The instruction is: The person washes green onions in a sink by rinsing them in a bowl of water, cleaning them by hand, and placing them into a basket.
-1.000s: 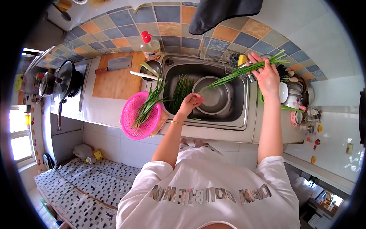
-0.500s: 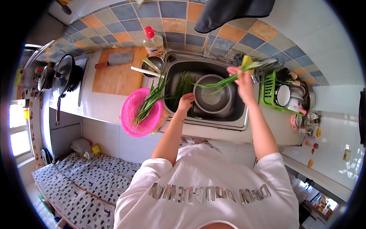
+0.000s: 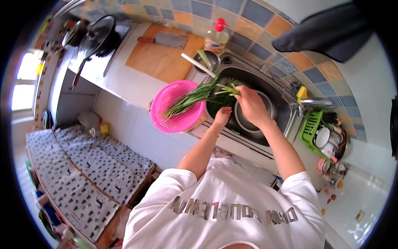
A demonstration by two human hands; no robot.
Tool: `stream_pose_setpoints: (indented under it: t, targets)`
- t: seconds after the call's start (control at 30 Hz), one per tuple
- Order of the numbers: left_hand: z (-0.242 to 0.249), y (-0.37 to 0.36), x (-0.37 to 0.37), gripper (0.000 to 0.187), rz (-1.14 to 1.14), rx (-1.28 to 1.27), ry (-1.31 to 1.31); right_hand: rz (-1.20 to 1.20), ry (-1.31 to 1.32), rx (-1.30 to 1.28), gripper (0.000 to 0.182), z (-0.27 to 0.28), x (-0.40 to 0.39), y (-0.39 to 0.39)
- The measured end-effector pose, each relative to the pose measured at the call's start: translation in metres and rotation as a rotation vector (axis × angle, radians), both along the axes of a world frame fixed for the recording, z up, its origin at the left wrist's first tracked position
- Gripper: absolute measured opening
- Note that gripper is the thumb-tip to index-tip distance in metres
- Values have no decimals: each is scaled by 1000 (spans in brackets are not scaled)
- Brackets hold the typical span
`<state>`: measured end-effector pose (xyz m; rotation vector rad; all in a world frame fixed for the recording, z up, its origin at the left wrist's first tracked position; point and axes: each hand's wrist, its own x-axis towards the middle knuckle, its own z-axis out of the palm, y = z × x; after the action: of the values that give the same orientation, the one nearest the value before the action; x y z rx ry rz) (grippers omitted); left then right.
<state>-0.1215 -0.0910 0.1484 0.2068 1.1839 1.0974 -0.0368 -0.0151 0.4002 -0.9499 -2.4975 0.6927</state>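
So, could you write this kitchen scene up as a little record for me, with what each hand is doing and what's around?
Right hand: holding green stalks over the sink
Left hand: near the sink's front edge; grasp unclear
In sink: metal bowl, partly hidden by the right hand
Pink colander: holds long greens, some reaching past its rim
Cutting board: cleaver lying on it
Right of sink: green dish rack

Bright light fills a window [image 3: 23, 93] at the frame's left. Blue, orange and beige wall tiles [image 3: 257, 15] curve across the top; a pale tiled floor [image 3: 128, 118] adjoins a pattern-covered piece of furniture [image 3: 74, 166], lower left.
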Motion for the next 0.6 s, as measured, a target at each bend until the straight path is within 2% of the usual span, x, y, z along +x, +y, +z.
stream_pose_setpoints:
  t: [0.07,0.13,0.33,0.37,0.47,0.6]
  targets:
    - [-34,-3,8,28,28,225,52,150,10,38,17,2,-39,-5]
    - [-34,-1,11,25,143,486,96,294,-54,177,20,-15,-76,-11]
    - [-62,-28,2,35,140,295,-501,551,-211,323,26,-65,-165,-40]
    - [-64,-29,5,35,84,281,-380,566,-234,328,26,-77,-176,-45]
    - [-25,-40,-3,37,95,523,-149,595,-325,357,24,-124,-197,-56]
    - [-35,-49,-7,38,54,527,-217,637,-397,330,22,-157,-208,-67]
